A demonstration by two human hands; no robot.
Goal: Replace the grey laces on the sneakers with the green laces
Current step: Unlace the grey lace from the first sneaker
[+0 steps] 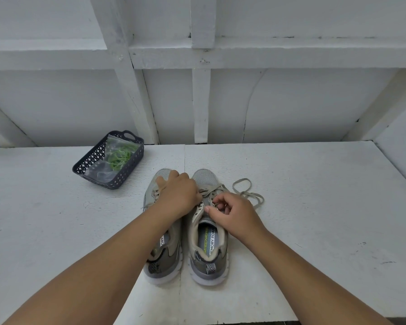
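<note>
Left hand [177, 195]: palm down, fingers spread flat — forearm reaching forward.
Right hand [232, 213]: fingers curled, thumb and fingertips pinching — wrist bent inward.

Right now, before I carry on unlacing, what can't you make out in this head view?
- Left sneaker: its laces are mostly covered by the left hand.
- Right sneaker: the right hand hides how far the grey lace is pulled out.
- Green laces: tangled in a clear bag inside the basket; their number cannot be told.
</note>
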